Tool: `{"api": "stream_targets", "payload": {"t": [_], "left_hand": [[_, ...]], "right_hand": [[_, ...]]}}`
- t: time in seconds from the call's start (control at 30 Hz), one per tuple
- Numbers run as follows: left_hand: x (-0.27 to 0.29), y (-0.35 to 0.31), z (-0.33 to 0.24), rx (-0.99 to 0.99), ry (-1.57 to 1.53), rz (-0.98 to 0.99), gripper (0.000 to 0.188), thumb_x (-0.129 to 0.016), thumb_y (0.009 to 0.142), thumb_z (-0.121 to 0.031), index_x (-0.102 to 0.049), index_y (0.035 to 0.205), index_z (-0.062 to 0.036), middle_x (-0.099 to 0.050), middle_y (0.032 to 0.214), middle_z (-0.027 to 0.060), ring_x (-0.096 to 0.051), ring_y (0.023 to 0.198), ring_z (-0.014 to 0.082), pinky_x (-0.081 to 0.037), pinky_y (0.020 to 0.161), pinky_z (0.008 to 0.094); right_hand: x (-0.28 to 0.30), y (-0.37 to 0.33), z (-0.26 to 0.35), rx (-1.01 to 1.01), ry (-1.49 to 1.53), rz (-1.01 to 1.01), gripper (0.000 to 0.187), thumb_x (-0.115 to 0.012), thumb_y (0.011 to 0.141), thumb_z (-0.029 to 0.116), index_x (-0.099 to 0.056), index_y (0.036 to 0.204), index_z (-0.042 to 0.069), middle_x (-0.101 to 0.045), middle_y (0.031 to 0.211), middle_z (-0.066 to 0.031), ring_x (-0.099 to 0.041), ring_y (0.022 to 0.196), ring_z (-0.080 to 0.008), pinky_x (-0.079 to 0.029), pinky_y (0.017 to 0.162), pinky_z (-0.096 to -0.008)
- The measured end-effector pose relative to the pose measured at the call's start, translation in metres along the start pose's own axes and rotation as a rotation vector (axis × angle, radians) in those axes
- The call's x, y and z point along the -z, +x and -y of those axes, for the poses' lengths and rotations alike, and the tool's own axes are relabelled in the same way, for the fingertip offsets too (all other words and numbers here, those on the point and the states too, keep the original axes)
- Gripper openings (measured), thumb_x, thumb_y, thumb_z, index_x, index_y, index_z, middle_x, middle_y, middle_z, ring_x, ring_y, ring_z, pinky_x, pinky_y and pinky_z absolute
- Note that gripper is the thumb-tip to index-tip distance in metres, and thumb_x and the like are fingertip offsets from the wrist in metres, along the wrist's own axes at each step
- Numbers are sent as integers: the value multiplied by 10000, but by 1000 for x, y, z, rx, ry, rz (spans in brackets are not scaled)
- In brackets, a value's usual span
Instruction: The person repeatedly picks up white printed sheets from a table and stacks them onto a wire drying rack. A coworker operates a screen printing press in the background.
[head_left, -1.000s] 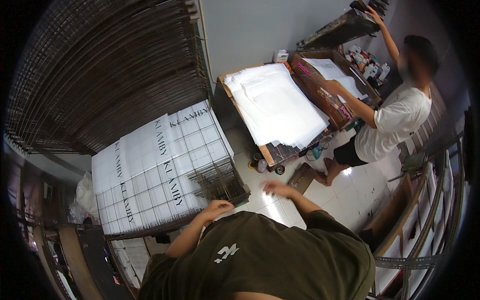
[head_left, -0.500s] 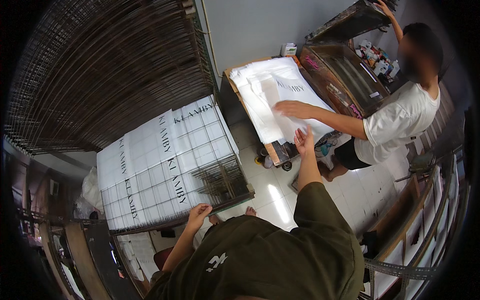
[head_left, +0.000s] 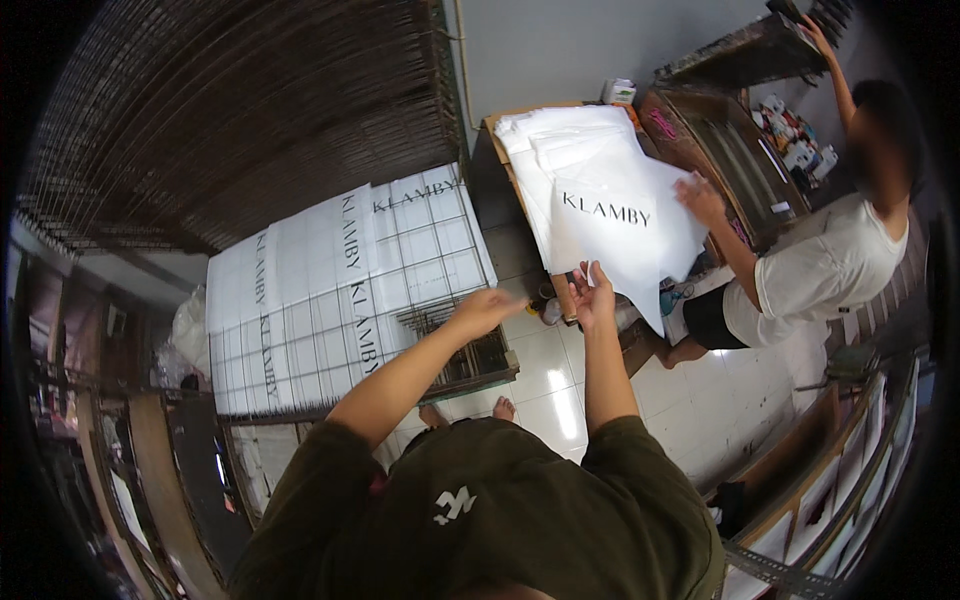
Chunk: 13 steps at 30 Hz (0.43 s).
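Note:
A thin white sheet with dark lettering (head_left: 625, 240) hangs partly over the near side of a stack of white sheets (head_left: 570, 130). My right hand (head_left: 593, 300) is at its near left edge, that edge between thumb and fingers. A co-worker's hand (head_left: 703, 197) is at the sheet's right side. My left hand (head_left: 488, 312) reaches across above the near right corner of a wire drying rack (head_left: 455, 350); its fingertips are smeared by motion. Several printed white sheets (head_left: 310, 240) lie on the rack under wire grids.
Raised wire grids (head_left: 250, 120) tower over the rack's far side. The stack rests on a wooden table (head_left: 500, 150). Beyond it stands a printing frame (head_left: 720, 140) with a lifted lid (head_left: 735, 50). A person in a white shirt (head_left: 830, 260) stands at the right; shelves (head_left: 830, 470) line the lower right.
The printed sheet has come off the stack toward me, and my right hand has taken its edge. My left hand has moved right and away from my body. The co-worker's hand has shifted right.

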<state>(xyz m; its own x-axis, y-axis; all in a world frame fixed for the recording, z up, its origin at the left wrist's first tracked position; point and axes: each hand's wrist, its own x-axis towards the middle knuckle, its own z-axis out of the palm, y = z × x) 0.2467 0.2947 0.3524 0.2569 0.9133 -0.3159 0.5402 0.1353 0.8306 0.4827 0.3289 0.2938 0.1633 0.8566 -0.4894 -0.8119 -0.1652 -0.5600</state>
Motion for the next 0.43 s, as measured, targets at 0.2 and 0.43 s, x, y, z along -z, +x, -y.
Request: {"api": "stream_targets", "payload": {"t": [0.2, 0.43], "left_hand": [[-39, 53, -95, 190, -259, 168, 494, -574, 772, -473, -653, 783, 15, -642, 722, 129, -632, 747, 204, -477, 643, 304], [8, 57, -108, -151, -111, 38, 311, -617, 705, -305, -664, 845, -31, -637, 929, 201, -605, 892, 264, -435, 795, 368]], "right_hand": [[-52, -97, -20, 218, -133, 11, 259, -585, 865, 292, -549, 1052, 116, -594, 938, 18, -558, 845, -91, -428, 674, -254], [-41, -183, -34, -176, -562, 556, 468, -645, 791, 371, -537, 1144, 83, -601, 1073, -45, -566, 976, -169, -412, 846, -306]]}}
